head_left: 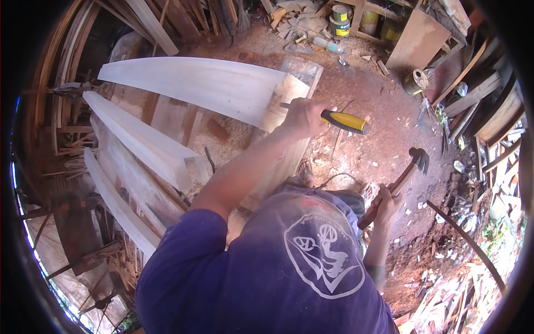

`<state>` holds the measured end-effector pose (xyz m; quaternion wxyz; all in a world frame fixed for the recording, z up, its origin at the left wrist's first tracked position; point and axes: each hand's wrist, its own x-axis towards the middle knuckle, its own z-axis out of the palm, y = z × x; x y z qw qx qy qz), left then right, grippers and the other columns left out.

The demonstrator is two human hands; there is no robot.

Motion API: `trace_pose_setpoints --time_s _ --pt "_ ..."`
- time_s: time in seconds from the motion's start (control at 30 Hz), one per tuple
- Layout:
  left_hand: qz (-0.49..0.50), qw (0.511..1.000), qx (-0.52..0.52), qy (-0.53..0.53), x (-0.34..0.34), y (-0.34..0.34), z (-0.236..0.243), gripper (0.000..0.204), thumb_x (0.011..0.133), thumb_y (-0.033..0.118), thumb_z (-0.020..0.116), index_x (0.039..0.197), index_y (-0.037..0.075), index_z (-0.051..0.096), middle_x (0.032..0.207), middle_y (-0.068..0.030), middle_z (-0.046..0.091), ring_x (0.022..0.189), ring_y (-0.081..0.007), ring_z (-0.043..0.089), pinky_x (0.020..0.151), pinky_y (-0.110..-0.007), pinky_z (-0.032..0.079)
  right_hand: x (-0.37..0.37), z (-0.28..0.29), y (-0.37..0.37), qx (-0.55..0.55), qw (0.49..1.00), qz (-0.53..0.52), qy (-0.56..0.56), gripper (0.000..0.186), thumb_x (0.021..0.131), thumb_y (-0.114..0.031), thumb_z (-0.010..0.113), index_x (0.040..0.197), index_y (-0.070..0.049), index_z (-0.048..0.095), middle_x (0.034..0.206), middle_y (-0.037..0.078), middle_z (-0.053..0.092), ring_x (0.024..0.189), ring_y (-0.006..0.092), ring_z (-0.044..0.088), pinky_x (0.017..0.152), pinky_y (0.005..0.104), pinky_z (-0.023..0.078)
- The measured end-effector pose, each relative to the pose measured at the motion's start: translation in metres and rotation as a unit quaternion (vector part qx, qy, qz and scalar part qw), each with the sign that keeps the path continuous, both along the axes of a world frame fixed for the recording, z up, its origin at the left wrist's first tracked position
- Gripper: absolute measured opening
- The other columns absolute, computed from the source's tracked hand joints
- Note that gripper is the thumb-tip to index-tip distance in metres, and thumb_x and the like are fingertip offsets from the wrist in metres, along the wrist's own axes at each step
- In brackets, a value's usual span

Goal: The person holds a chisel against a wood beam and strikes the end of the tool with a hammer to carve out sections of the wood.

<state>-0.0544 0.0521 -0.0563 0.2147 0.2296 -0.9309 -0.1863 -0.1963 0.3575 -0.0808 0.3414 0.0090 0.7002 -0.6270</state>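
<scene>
My left hand [305, 118] is closed around a chisel with a yellow and black handle [347, 121]. The handle sticks out to the right of the fist, and a short bit of blade shows on the other side. Beneath that hand lies the end of a wide pale board [194, 80], resting over a timber piece [303, 68]; whether the blade touches the wood, I cannot tell. Lower and to the right, my right hand [387, 203] grips the wooden handle of a claw hammer [405, 178]. Its metal head points up and away, apart from the chisel.
More pale boards [136, 133] fan out on the left, with a curved one [114, 200] nearer me. Stacked planks [61, 72] line the far left. Tins [340, 25], a plastic bottle [328, 44] and an open can [416, 82] stand or lie beyond. Wood scraps litter the reddish ground [389, 119].
</scene>
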Motion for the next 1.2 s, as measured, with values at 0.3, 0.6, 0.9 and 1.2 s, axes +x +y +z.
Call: trace_pose_setpoints --time_s 0.3,0.6,0.9,1.2 --pt "0.012 0.999 0.029 -0.007 0.004 -0.001 -0.007 0.021 0.068 0.013 0.074 0.088 0.012 0.067 0.074 -0.0088 0.069 0.069 -0.0300 0.070 0.066 -0.044 0.055 -0.009 0.023 0.004 0.014 0.998 -0.042 0.044 0.016 0.092 -0.004 0.062 0.088 -0.009 0.047 0.060 -0.001 0.044 0.044 0.0081 0.041 0.039 0.0257 0.035" --pt "0.011 0.999 0.038 0.025 0.001 0.002 -0.001 0.020 0.072 0.003 0.071 0.091 0.009 0.072 0.073 -0.0127 0.068 0.070 -0.0329 0.069 0.063 -0.042 0.053 -0.030 0.048 0.013 -0.034 0.991 -0.094 0.084 0.011 0.091 -0.005 0.061 0.089 -0.007 0.050 0.058 -0.001 0.047 0.042 0.0066 0.040 0.039 0.0223 0.036" --pt "0.015 0.999 0.041 0.028 -0.007 0.001 -0.003 0.026 0.066 0.002 0.069 0.092 0.008 0.071 0.073 -0.0135 0.068 0.072 -0.0359 0.068 0.066 -0.046 0.053 0.033 -0.017 -0.029 -0.080 0.894 0.027 0.439 0.006 0.090 -0.008 0.059 0.089 -0.009 0.053 0.065 0.003 0.053 0.052 0.0095 0.050 0.047 0.0257 0.045" --pt "0.021 0.999 -0.001 -0.033 0.005 -0.004 -0.014 0.025 0.069 0.014 0.076 0.092 0.013 0.067 0.076 -0.0071 0.069 0.070 -0.0287 0.070 0.065 -0.043 0.054 -0.011 0.047 -0.024 -0.113 0.955 -0.126 0.244 0.016 0.086 -0.003 0.054 0.076 -0.015 0.049 0.055 -0.002 0.044 0.043 0.0037 0.036 0.037 0.0209 0.032"
